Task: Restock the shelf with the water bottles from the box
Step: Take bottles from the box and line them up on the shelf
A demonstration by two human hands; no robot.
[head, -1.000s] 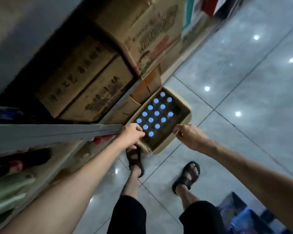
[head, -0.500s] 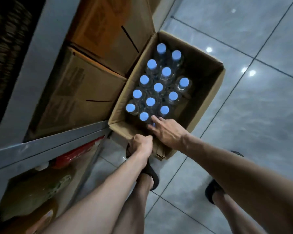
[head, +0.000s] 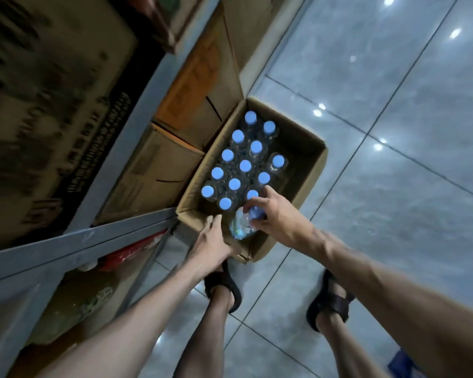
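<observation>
Cardboard under your left hand (head: 212, 242), which lies flat with fingers spread on the near rim of the box (head: 309, 170), while your right hand (head: 273, 214) has its fingers clamped on a tilted water bottle (head: 241, 226) (blue-capped) inside it.

Carton (head: 52, 110) print blurred, unreadable.
</observation>
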